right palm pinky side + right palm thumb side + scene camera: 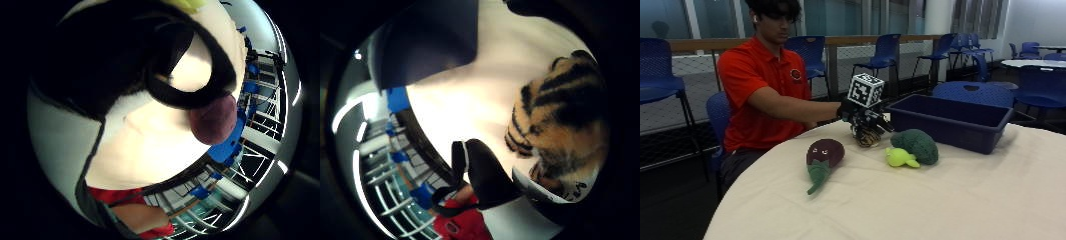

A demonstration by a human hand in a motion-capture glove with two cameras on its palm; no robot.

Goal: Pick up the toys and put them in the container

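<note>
My gloved right hand [863,116] is low over a tiger-striped plush toy [867,138], which stands on the white tablecloth [919,200] close to the person. The same striped toy [560,115] sits close beside the palm in the thumb side view. I cannot see whether the hand grips it. A purple eggplant plush [822,156] lies on the cloth a little nearer the camera than the hand. A green turtle plush [911,147] lies between the striped toy and the blue container [953,122]. The container [430,40] stands past the hand.
The round table's edge curves close to the person's red shirt [760,90]. Blue chairs [883,55] and a railing stand behind the table. In the little finger side view, black glove straps cross in front of the tablecloth [150,145].
</note>
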